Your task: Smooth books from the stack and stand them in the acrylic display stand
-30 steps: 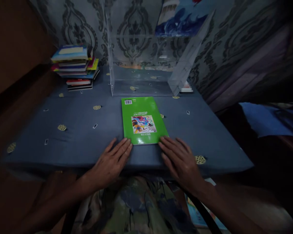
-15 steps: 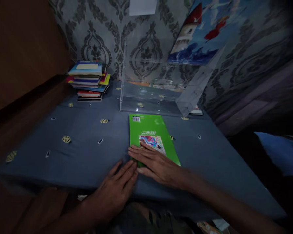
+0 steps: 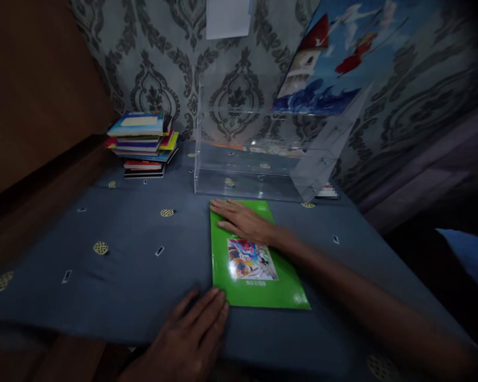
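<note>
A thin green book [image 3: 258,296] lies flat and closed on the cloth-covered table, a colourful picture in the middle of its cover. Across its far end rests my right hand [image 3: 245,220], palm down with the fingers stretched out toward the far left corner. The barcode seen there earlier is hidden under it. My left hand [image 3: 201,323] lies flat at the near left corner of the book, fingertips touching its edge. Neither hand grips anything.
Behind the book stands a clear acrylic rack [image 3: 242,183]. A stack of books [image 3: 139,146] sits at the back left beside a brown wooden panel [image 3: 40,69]. A picture of a tower and sea [image 3: 322,69] rises at the back right. Blue patterned cloth [image 3: 135,276] covers the table.
My right hand has slid from the near part of the book to its far end, uncovering the cover picture. My left hand stays at the near left corner. The view has tilted slightly.
</note>
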`<control>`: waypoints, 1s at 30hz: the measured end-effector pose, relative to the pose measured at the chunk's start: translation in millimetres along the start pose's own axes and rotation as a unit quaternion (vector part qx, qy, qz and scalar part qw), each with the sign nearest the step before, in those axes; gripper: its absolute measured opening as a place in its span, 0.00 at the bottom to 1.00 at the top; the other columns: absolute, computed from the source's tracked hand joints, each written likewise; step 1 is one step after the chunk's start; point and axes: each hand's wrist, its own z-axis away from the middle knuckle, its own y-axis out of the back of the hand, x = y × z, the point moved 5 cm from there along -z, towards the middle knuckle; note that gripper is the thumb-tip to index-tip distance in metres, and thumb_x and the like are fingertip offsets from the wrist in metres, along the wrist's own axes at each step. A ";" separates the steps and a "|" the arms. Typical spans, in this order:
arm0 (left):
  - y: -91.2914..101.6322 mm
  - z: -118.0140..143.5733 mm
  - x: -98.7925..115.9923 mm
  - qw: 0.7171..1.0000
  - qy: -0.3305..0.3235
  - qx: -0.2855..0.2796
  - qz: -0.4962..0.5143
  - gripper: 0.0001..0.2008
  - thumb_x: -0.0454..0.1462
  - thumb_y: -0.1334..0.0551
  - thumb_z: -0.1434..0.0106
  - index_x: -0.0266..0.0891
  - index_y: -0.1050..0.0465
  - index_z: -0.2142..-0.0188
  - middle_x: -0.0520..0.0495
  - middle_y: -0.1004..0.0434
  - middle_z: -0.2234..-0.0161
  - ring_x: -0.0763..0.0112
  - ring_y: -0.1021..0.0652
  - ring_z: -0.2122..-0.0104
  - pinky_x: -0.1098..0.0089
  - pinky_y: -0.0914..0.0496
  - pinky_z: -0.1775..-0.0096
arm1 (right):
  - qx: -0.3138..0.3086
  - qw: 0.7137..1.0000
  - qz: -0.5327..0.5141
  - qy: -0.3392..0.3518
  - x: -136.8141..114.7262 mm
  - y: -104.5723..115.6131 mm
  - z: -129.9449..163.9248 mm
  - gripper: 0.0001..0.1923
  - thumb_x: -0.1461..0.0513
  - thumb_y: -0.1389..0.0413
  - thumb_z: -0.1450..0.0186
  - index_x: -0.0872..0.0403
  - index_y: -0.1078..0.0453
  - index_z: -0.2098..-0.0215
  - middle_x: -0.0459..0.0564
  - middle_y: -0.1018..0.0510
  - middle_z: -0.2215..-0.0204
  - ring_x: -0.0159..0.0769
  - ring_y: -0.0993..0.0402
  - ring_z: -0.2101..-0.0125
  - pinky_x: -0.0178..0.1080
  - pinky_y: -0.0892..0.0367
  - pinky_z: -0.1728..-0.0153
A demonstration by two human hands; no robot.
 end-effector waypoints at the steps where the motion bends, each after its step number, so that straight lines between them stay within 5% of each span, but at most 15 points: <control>1: -0.2 -0.4 -0.2 1.000 0.000 0.000 -0.005 0.16 0.34 0.48 0.27 0.33 0.24 0.48 0.44 0.20 0.47 0.67 0.22 0.46 0.66 0.31 0.41 | 0.012 1.000 0.010 -0.020 10.4 1.1 1.3 0.26 0.53 0.55 0.24 0.53 0.42 0.32 0.56 0.37 0.33 0.42 0.44 0.32 0.54 0.43 0.33; 6: 0.9 -1.8 -0.4 0.999 -0.009 -0.021 -0.022 0.17 0.34 0.49 0.27 0.34 0.24 0.47 0.45 0.20 0.47 0.68 0.23 0.45 0.67 0.29 0.44 | 0.070 0.990 0.026 -0.122 42.6 5.4 28.8 0.28 0.50 0.59 0.24 0.54 0.38 0.33 0.58 0.32 0.36 0.45 0.37 0.35 0.57 0.40 0.35; 11: 4.4 -3.7 -1.4 0.998 -0.031 -0.054 -0.022 0.17 0.32 0.49 0.27 0.32 0.27 0.45 0.42 0.21 0.46 0.65 0.23 0.44 0.66 0.28 0.45 | 0.119 0.966 -0.008 -0.230 42.5 0.4 70.2 0.33 0.47 0.63 0.25 0.58 0.39 0.33 0.61 0.38 0.33 0.49 0.46 0.31 0.59 0.47 0.33; 16: -8.7 -5.9 -6.9 0.992 0.002 -0.124 -0.004 0.21 0.35 0.48 0.27 0.33 0.35 0.37 0.37 0.29 0.39 0.58 0.27 0.40 0.56 0.28 0.43 | 0.143 0.954 -0.041 -0.260 22.3 -7.2 99.8 0.35 0.45 0.61 0.26 0.59 0.41 0.31 0.63 0.42 0.31 0.50 0.52 0.30 0.58 0.49 0.32; 21: -20.9 -6.1 -13.1 0.985 0.038 -0.166 0.013 0.35 0.46 0.41 0.30 0.38 0.51 0.29 0.33 0.46 0.30 0.50 0.41 0.31 0.46 0.33 0.40 | 0.132 0.960 -0.041 -0.242 -7.0 -7.5 112.0 0.34 0.47 0.59 0.26 0.56 0.44 0.30 0.61 0.44 0.30 0.49 0.53 0.29 0.57 0.49 0.32; 27: -12.5 1.7 -4.4 0.987 0.007 -0.161 -0.002 0.45 0.54 0.35 0.37 0.35 0.50 0.30 0.31 0.42 0.32 0.49 0.39 0.32 0.48 0.31 0.41 | 0.121 0.959 -0.014 -0.254 -38.0 -7.9 125.2 0.34 0.48 0.59 0.25 0.59 0.44 0.30 0.64 0.45 0.30 0.50 0.53 0.29 0.57 0.47 0.33; 30: -10.2 14.3 3.7 0.989 -0.019 -0.140 -0.038 0.38 0.51 0.36 0.35 0.36 0.43 0.32 0.32 0.37 0.34 0.50 0.34 0.35 0.51 0.30 0.42 | 0.128 0.959 0.003 -0.254 -57.0 -9.7 135.3 0.32 0.50 0.57 0.25 0.57 0.46 0.29 0.63 0.45 0.30 0.50 0.53 0.29 0.58 0.46 0.33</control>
